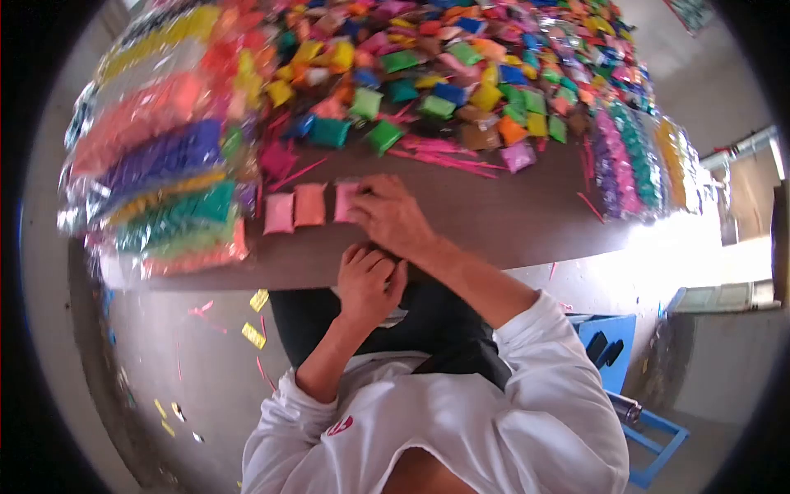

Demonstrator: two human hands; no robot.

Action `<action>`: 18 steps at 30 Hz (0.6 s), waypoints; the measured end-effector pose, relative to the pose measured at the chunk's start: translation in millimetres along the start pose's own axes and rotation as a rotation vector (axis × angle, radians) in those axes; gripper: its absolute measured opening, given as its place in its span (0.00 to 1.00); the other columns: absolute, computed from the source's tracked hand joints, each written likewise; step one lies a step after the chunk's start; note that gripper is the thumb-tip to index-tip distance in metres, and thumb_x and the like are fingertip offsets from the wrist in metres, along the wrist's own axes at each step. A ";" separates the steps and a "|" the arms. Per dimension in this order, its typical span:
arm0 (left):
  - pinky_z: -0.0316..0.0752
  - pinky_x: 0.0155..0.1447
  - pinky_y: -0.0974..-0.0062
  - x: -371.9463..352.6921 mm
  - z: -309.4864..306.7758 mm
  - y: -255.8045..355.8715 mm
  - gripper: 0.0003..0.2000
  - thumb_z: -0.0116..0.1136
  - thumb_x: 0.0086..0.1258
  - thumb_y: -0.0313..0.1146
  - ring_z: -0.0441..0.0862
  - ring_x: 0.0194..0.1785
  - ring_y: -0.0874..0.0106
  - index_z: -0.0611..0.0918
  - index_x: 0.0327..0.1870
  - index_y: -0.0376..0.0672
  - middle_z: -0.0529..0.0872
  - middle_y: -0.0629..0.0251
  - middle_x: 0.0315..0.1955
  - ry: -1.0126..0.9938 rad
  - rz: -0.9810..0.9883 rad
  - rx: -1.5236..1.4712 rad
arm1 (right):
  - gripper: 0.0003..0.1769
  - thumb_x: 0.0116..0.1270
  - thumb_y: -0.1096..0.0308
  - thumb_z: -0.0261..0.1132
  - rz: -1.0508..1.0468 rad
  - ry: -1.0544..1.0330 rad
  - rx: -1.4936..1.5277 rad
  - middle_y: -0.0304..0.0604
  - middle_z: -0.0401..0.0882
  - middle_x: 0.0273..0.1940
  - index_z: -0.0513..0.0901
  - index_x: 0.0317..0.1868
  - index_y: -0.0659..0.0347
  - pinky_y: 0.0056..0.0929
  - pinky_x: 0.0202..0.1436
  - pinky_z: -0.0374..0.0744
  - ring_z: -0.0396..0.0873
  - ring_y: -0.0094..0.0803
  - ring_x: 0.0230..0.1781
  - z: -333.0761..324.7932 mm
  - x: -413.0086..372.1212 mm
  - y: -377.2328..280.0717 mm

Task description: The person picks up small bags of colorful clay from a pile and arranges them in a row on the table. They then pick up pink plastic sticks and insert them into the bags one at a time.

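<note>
My right hand reaches over the dark tabletop, its bent fingertips closed on the right side of a small pink packet. Left of that packet lie an orange packet and another pink packet, side by side and flat on the table. My left hand is at the table's front edge, just below my right hand, with its fingers curled in. Whatever those fingers may hold is hidden.
A large heap of coloured packets covers the back. Clear bags of packets are stacked at left; more bagged packets stand at right. Pink strips lie before the heap. A blue stool is on the floor at right.
</note>
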State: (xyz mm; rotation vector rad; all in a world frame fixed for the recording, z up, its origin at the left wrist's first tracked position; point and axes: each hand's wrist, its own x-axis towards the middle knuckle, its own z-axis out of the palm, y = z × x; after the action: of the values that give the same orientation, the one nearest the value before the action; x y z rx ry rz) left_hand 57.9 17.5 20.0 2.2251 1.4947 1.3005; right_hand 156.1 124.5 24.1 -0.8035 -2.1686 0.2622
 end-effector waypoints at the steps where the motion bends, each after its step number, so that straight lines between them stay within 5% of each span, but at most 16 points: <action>1: 0.72 0.50 0.59 2.5 1.5 1.8 0.09 0.64 0.56 0.26 0.77 0.33 0.57 0.75 0.21 0.41 0.77 0.61 0.23 0.016 0.015 -0.008 | 0.09 0.57 0.69 0.70 0.051 0.019 0.053 0.46 0.78 0.42 0.86 0.39 0.61 0.40 0.49 0.77 0.77 0.44 0.47 -3.1 -1.0 1.1; 4: 0.72 0.50 0.57 5.6 1.5 6.3 0.11 0.63 0.57 0.24 0.76 0.32 0.55 0.72 0.19 0.40 0.75 0.58 0.21 0.035 0.027 0.009 | 0.08 0.62 0.70 0.67 0.131 0.118 0.224 0.46 0.80 0.41 0.85 0.40 0.64 0.35 0.43 0.78 0.79 0.40 0.40 -1.1 -2.8 6.4; 7: 0.71 0.49 0.58 4.7 2.6 7.6 0.11 0.62 0.58 0.23 0.75 0.31 0.54 0.71 0.19 0.39 0.73 0.58 0.21 0.009 0.011 0.046 | 0.06 0.64 0.73 0.64 0.524 0.136 0.569 0.49 0.80 0.39 0.83 0.40 0.65 0.35 0.38 0.77 0.79 0.43 0.33 -13.7 -2.3 3.7; 13: 0.69 0.47 0.60 7.5 7.9 12.0 0.13 0.63 0.58 0.25 0.75 0.30 0.56 0.71 0.17 0.39 0.74 0.58 0.19 -0.036 -0.064 0.125 | 0.08 0.68 0.72 0.62 0.529 0.239 0.568 0.48 0.81 0.37 0.82 0.45 0.66 0.30 0.34 0.76 0.78 0.32 0.30 -14.4 0.2 18.9; 18: 0.68 0.44 0.61 15.2 12.2 20.6 0.16 0.62 0.60 0.26 0.74 0.27 0.58 0.69 0.14 0.39 0.73 0.59 0.16 -0.042 -0.140 0.186 | 0.10 0.65 0.76 0.60 0.386 0.446 -0.031 0.50 0.83 0.36 0.82 0.46 0.64 0.33 0.37 0.79 0.83 0.39 0.35 -77.5 29.7 99.1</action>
State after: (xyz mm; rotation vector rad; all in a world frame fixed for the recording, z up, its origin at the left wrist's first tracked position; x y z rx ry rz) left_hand 82.5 23.7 32.6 2.1926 1.7854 1.1082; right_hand 245.0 214.4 51.4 -1.1755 -1.5975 0.2172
